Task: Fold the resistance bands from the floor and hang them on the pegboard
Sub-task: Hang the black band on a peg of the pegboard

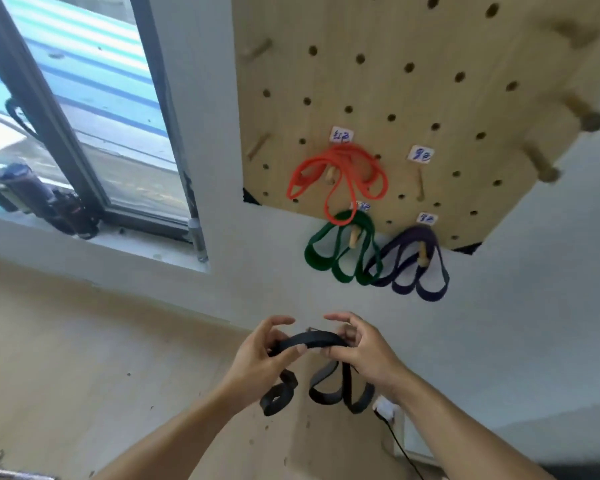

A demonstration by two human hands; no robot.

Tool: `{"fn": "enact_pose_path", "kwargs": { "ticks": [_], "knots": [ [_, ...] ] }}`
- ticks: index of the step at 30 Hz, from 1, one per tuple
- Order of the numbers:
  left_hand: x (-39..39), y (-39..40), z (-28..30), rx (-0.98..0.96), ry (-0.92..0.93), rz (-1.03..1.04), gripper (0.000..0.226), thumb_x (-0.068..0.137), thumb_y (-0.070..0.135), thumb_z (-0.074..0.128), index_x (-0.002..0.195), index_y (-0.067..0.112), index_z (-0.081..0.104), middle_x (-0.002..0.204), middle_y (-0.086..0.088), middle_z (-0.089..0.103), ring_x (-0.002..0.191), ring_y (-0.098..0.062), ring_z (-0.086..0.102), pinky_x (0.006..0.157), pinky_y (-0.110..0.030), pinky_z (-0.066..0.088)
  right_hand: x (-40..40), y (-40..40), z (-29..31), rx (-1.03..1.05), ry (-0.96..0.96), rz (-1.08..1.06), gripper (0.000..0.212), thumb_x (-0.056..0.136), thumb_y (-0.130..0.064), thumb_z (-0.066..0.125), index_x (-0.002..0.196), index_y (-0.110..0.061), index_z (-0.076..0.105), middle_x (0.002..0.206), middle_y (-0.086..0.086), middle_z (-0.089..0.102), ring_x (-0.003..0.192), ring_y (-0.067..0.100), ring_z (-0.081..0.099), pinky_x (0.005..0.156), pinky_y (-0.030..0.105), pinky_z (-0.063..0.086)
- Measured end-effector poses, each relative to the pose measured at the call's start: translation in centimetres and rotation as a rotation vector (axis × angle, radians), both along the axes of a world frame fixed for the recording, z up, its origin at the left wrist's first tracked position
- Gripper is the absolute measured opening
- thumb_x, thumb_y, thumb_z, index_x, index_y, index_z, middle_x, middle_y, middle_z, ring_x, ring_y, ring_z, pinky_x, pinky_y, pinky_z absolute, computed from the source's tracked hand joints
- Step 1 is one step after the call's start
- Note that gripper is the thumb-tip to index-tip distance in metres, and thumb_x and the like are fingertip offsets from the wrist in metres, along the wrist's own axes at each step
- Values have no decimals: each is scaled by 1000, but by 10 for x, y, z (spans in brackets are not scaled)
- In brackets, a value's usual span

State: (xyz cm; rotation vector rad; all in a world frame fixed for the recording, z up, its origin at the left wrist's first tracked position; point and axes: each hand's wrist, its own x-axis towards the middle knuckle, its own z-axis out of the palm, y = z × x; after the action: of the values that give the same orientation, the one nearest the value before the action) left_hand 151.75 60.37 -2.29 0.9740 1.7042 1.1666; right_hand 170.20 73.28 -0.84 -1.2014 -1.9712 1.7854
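A black resistance band point(312, 341) is stretched between my two hands low in the head view, its folded loops dangling beneath them. My left hand point(260, 355) pinches its left part and my right hand point(361, 351) grips its right part. Above, on the wooden pegboard point(413, 98), an orange band point(336, 178), a green band point(336, 251) and a purple band point(413, 261) each hang folded on their own pegs. One labelled peg point(420, 187) to the right of the orange band is bare.
A window point(84, 116) fills the upper left, with dark bottles point(42, 199) on its sill. Long wooden pegs point(582, 112) stick out at the board's right. A white plug and black cable point(388, 417) sit on the wall under my right hand.
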Motion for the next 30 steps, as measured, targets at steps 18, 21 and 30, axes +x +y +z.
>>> {"fn": "enact_pose_path", "kwargs": {
  "ticks": [18,21,30],
  "knots": [
    [55,176,134,217,4,70,18,86,36,78,101,32,69,95,9,78,87,-9,73,77,-26,53,54,132,128,178,209,-293,31,85,-13,85,111,-27,74,106,-1,79,101,14,75,88,30,59],
    [52,203,142,246,-47,64,22,87,35,78,104,27,68,95,7,78,87,-12,75,83,-35,58,47,148,137,153,256,-372,29,86,-10,83,111,-21,73,104,1,80,100,19,77,95,37,60],
    [29,276,148,253,39,-14,32,84,42,79,109,28,64,91,5,77,73,-4,73,72,-28,57,24,189,141,95,344,-621,33,85,-11,85,114,-15,70,102,5,81,94,18,77,75,24,59]
  ]
}}
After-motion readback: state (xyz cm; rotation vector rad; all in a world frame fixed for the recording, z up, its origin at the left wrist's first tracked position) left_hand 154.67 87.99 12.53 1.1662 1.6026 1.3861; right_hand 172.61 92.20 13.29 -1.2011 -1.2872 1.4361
